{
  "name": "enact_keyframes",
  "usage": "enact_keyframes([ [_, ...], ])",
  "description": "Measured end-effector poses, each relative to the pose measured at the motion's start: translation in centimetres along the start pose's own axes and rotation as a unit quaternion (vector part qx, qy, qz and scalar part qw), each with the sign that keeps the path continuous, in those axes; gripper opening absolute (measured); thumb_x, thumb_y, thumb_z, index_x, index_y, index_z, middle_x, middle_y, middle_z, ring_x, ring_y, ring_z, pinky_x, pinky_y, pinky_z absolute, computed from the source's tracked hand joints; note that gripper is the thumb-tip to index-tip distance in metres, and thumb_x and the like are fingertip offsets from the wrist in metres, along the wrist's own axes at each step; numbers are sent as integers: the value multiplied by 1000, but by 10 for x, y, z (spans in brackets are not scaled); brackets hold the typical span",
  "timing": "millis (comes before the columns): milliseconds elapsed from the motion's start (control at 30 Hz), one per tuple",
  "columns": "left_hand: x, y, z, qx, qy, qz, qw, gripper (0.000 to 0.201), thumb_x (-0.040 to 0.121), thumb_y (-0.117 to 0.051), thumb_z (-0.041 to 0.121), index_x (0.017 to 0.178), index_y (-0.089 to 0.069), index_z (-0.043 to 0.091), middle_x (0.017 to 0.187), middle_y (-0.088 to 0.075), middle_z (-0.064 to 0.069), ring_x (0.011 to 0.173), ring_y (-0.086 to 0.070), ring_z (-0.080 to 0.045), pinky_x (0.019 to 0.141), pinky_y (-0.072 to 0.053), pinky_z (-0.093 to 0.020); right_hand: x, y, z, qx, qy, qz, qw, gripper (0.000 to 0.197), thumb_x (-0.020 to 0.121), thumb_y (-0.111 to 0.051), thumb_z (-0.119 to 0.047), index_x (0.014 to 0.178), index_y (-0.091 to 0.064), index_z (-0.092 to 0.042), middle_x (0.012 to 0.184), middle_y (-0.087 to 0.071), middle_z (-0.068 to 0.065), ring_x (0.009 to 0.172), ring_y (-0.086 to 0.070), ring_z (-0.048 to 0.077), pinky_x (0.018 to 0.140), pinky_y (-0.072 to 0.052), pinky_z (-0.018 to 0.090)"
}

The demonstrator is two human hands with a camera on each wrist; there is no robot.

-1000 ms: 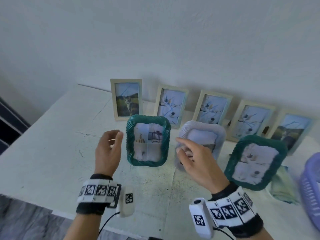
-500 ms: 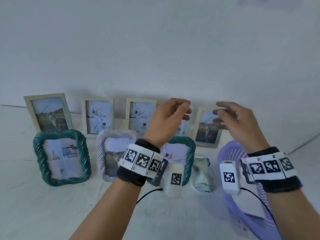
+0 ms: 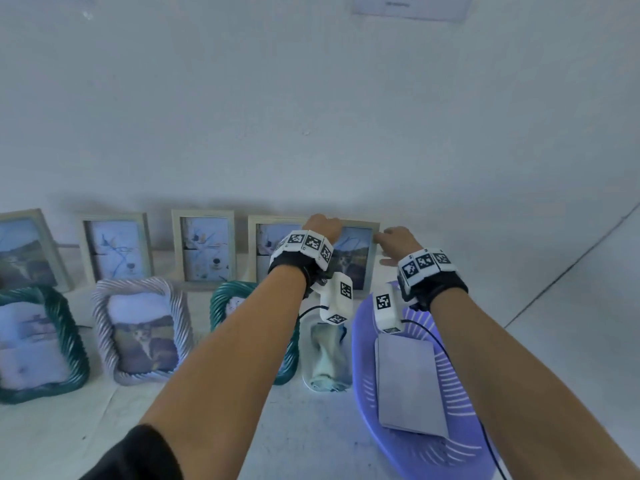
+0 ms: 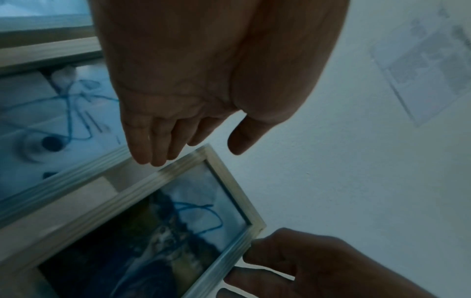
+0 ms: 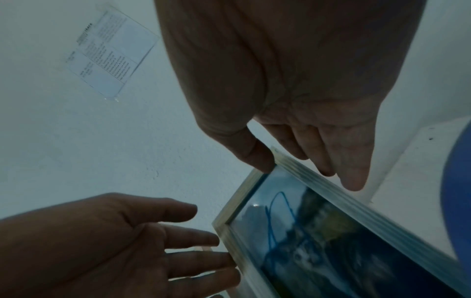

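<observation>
A pale wooden picture frame [image 3: 353, 252] with a dog photo leans on the wall at the right end of the back row. My left hand [image 3: 322, 225] is at its top left corner, fingers straight, fingertips at the frame's [image 4: 178, 221] edge, thumb apart. My right hand [image 3: 391, 240] is on the top right corner. In the right wrist view its thumb [image 5: 257, 161] presses the frame's [image 5: 331, 242] front beside the corner and its fingers [image 5: 354, 181] lie over the right edge.
Several more pale frames [image 3: 204, 247] lean along the wall. In front stand a green rope frame [image 3: 38, 344], a white rope frame [image 3: 142, 327] and another green one [image 3: 221, 303]. A folded cloth [image 3: 329, 358] lies beside a purple basket [image 3: 450, 375] holding a grey board [image 3: 408, 382].
Both hands have left the front rope frames, swung right and reached back to the rightmost wooden frame. The right hand now has hold of its corner.
</observation>
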State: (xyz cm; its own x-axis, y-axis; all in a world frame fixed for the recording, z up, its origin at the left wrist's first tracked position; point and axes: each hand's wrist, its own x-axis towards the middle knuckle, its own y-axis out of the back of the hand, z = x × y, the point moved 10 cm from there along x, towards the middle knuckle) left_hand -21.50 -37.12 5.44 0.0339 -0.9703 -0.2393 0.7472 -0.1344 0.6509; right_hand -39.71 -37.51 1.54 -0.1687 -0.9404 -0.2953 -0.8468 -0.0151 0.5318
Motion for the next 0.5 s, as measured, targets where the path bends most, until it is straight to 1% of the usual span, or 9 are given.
enact_keyframes([
  [33,1,-2,1,-5,-11,5,1000,33,101,-33,-2,129,-49,-6,128,-57,-22,118,-55,-34,94,-43,-33,2,-5,3,-2,-1,-13,1000,9,92,-52,-11,92,-48,-3,81,-47,12,85,-52,27,81,-52,41],
  [67,1,-4,-2,-14,7,5,1000,34,101,-32,-2,131,-48,-5,129,-56,-22,119,-55,-33,95,-42,-33,4,-10,6,0,-1,-26,1000,7,92,-53,-10,91,-50,-3,85,-48,14,84,-52,27,80,-53,41],
  [167,8,-16,0,19,-6,-13,1000,36,102,-32,0,134,-47,-4,131,-56,-21,122,-53,-33,98,-40,-33,7,-16,11,34,0,-36,999,5,88,-53,-7,90,-53,-2,90,-47,15,79,-53,28,67,-52,35],
  [233,6,-20,1,1,-9,-15,1000,30,100,-36,0,122,-57,-2,120,-61,-19,115,-56,-31,94,-43,-33,6,-13,10,43,8,-29,999,8,88,-52,-7,92,-55,0,92,-49,15,81,-53,27,65,-51,32],
  [300,0,-16,4,-49,-4,-7,999,18,98,-42,6,103,-58,3,103,-59,-12,105,-53,-26,87,-41,-34,3,-1,2,34,48,-5,998,20,88,-52,-9,104,-60,1,98,-55,15,86,-56,28,74,-53,36],
  [333,-2,-9,10,-44,-29,6,999,17,97,-42,10,107,-55,5,105,-55,-11,103,-49,-25,86,-39,-33,-2,9,-6,23,77,19,997,28,90,-52,-11,115,-61,-2,103,-58,13,93,-59,29,82,-53,40],
  [400,-14,6,24,-59,-79,30,995,34,96,-39,14,129,-46,7,119,-53,-10,95,-51,-24,79,-42,-27,-20,32,-22,31,136,72,988,38,92,-53,-14,129,-57,-9,111,-63,7,101,-61,25,91,-51,42],
  [433,-22,14,31,-70,-106,38,991,39,96,-38,15,134,-44,10,121,-56,-12,86,-54,-20,70,-45,-22,-32,42,-31,50,166,95,980,40,92,-52,-16,131,-57,-13,114,-64,6,101,-62,23,89,-52,40],
  [500,-48,36,44,-108,-153,56,981,47,98,-37,16,145,-37,16,116,-59,-9,71,-51,-7,52,-39,-6,-62,58,-46,101,207,128,965,37,93,-51,-16,128,-61,-21,113,-65,7,98,-63,21,80,-53,32],
])
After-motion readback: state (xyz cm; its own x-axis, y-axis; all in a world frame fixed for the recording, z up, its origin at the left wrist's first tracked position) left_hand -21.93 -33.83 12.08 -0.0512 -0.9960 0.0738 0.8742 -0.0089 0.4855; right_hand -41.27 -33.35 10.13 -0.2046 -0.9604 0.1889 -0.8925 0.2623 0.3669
